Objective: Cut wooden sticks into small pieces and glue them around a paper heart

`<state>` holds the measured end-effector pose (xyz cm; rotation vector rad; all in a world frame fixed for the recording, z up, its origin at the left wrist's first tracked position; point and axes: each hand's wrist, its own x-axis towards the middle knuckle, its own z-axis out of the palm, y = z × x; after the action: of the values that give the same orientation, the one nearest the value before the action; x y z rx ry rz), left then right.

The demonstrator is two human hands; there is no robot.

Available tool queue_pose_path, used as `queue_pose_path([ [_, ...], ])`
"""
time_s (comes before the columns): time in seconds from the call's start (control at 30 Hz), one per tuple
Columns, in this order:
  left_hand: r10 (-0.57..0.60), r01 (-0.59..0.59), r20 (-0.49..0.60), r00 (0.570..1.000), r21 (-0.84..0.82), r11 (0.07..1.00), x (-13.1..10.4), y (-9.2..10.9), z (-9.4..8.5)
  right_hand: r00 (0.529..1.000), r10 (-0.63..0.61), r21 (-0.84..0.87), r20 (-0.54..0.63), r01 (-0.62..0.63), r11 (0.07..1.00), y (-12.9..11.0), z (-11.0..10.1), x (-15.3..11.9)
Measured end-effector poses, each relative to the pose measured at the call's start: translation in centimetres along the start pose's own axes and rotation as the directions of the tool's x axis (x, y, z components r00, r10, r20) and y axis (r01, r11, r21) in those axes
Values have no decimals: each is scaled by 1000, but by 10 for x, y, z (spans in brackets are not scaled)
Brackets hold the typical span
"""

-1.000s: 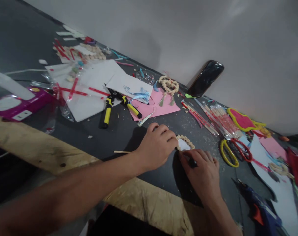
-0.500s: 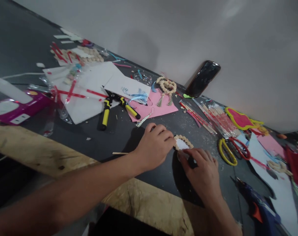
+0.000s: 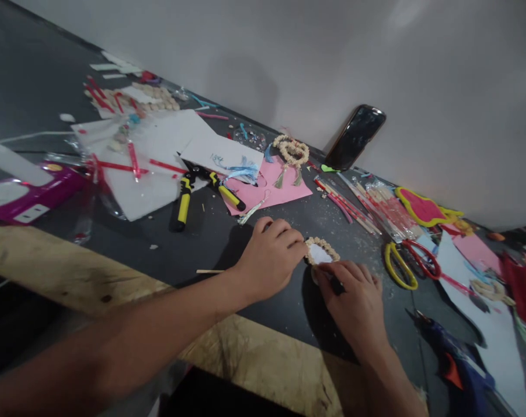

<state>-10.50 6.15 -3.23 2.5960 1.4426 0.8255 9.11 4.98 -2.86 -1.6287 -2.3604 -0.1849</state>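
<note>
A small ring of beige beads with a white centre (image 3: 321, 253) lies on the dark table between my hands. My left hand (image 3: 270, 259) is at its left edge, fingers curled and the fingertips closed on the rim. From the near side, my right hand (image 3: 354, 301) pinches the lower rim between thumb and index finger. The hands cover the ring's left and lower edges. A thin wooden stick (image 3: 209, 271) shows beside my left forearm, partly hidden by it.
Yellow-black pliers (image 3: 183, 202) and pink paper (image 3: 284, 188) lie beyond my left hand. Scissors (image 3: 401, 266) and a blue glue gun (image 3: 456, 359) are on the right. A phone (image 3: 355, 137) leans on the wall; a purple tool (image 3: 41, 194) sits left.
The whole view has shifted very slightly. Both hands stay at the beaded ring, and the right fingers have moved a little along its lower rim.
</note>
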Motion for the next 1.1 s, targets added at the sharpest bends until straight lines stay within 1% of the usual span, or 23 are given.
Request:
queue_pose_path([
  [0.17,1,-1,5,1000,4,1000,0,0,1,1000,17,-19,-13,-17,1000,-1,0,0],
  [0.73,6,-6,20,1000,-1,1000,-1,0,0,1000,2,7,-9,-2,1000,-2,0,1],
  [1.1,-1,1,36,999,-4,1000,-1,1,0,1000,0,-14,-15,0,1000,-2,1,2],
])
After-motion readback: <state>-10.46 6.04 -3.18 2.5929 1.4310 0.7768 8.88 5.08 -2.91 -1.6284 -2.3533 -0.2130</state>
